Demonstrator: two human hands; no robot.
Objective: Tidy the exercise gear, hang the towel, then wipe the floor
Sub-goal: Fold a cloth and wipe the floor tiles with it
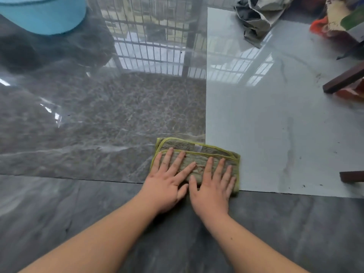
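On the glossy floor (98, 125), both hands (194, 180) press flat, fingers spread, on the folded cloth (197, 152); wet tile could let it skid.

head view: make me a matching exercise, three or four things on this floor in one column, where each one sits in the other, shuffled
Things:
1. green-edged folded cloth
2. light blue plastic basin
3. crumpled grey fabric
4. dark brown wooden bar

Places:
a. top left corner
b. right edge, on the pale tile
c. under both hands, lower centre
d. top, right of centre

Pairs: 1-c, 2-a, 3-d, 4-b
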